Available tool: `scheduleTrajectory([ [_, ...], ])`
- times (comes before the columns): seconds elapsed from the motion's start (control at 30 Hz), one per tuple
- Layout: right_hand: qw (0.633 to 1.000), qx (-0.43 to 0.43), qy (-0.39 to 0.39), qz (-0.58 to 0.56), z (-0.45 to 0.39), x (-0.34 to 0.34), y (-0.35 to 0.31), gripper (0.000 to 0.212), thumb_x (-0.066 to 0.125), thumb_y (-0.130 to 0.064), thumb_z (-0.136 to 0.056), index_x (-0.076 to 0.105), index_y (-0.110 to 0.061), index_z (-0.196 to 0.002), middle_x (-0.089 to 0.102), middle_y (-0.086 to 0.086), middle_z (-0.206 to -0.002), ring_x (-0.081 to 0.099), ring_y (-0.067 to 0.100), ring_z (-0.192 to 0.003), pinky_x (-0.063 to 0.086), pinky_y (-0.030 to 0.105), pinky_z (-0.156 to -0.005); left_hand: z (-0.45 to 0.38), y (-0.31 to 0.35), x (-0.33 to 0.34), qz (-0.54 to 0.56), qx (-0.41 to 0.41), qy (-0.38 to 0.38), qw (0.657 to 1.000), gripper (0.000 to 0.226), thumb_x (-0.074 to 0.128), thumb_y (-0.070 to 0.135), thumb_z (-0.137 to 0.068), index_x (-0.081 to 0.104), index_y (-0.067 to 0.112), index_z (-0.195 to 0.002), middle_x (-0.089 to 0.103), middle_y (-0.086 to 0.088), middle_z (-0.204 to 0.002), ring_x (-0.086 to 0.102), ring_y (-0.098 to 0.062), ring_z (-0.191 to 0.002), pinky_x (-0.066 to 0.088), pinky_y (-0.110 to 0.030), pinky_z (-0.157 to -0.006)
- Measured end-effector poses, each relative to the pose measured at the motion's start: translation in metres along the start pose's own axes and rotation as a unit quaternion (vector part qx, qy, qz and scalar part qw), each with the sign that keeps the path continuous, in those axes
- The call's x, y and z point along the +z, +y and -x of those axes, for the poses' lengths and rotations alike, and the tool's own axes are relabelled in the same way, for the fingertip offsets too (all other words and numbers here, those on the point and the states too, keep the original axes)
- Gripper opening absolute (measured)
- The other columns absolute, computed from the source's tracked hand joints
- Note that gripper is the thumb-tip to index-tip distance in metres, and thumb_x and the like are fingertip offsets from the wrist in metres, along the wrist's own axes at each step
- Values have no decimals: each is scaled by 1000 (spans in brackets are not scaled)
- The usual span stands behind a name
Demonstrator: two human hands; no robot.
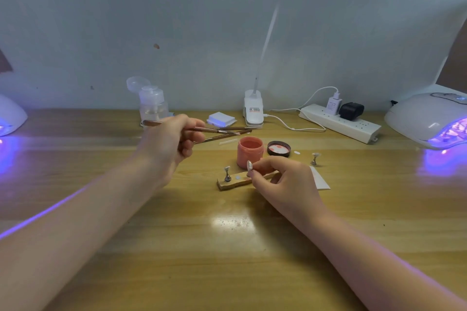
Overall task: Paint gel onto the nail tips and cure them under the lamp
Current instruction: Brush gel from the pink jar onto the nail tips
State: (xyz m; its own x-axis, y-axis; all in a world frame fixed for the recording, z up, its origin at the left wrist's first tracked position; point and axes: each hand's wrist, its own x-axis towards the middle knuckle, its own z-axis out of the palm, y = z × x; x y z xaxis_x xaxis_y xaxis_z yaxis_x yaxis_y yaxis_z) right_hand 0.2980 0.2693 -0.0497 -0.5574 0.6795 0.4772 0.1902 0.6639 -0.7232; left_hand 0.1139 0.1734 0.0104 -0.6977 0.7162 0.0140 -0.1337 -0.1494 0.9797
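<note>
- Nail tip [249,164] up front, standing on its little stand, pinched by the right hand [283,174] just over the wooden base strip [228,184]; thumb and forefinger curled on it, other fingers loosely tucked.
- Left hand [171,139] hovers above and to the left, well apart from the tip, fingers closed round a slim brush [214,130] that points right toward the open pink gel jar [250,150].
- My read: this is the loading-and-painting step — the brush looks ready to dip or to come across to the tip; whether it already carries gel, I cannot tell.
- Next move calls for a steady right-hand hold and a short, controlled reach with the bristles down to the tip's face.
- Second tip on a stand [227,174] waits on the strip's left end; another stand [314,158] sits off to the right by the jar lid [279,149].
- Curing lamp [427,121] glows violet at far right, another [10,116] at far left — curing not yet due.
</note>
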Motion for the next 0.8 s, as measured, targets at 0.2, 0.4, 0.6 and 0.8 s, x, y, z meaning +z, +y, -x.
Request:
scheduleTrajectory([
  [0.2, 997, -57, 40, 33, -1, -1, -5, 8, 74, -13, -82, 77, -15, -90, 71, -9, -77, 56, -6, -63, 37, 7, -59, 60, -30, -8, -227, 312, -32, 922, 20, 57, 36, -83, 67, 30, -100, 70, 11, -76, 64, -4, -70, 45, -9, -61],
  [0.4, 995, -71, 59, 36, -1, -3, -6, 12, 72, -12, -84, 76, -15, -95, 69, -15, -82, 59, 12, -65, 46, 23, -59, 69, -35, -5, -300, 405, -77, 860, 20, 53, 30, -84, 68, 23, -94, 68, 12, -76, 62, 0, -76, 42, -6, -68],
  [0.6, 993, -79, 71, 44, -1, -4, -4, 14, 72, -11, -84, 76, -15, -96, 62, -21, -80, 56, 2, -65, 39, 11, -57, 71, -35, -6, -268, 398, -98, 872, 17, 51, 25, -83, 67, 21, -86, 65, 8, -68, 60, -2, -69, 41, -6, -64],
  [0.8, 992, -90, 76, 49, 0, -4, -5, 13, 72, -10, -83, 76, -14, -95, 65, -18, -80, 57, 12, -63, 41, 17, -55, 73, -34, -3, -268, 376, -92, 882, 19, 51, 32, -83, 67, 26, -91, 68, 8, -73, 62, -2, -73, 43, -6, -65],
])
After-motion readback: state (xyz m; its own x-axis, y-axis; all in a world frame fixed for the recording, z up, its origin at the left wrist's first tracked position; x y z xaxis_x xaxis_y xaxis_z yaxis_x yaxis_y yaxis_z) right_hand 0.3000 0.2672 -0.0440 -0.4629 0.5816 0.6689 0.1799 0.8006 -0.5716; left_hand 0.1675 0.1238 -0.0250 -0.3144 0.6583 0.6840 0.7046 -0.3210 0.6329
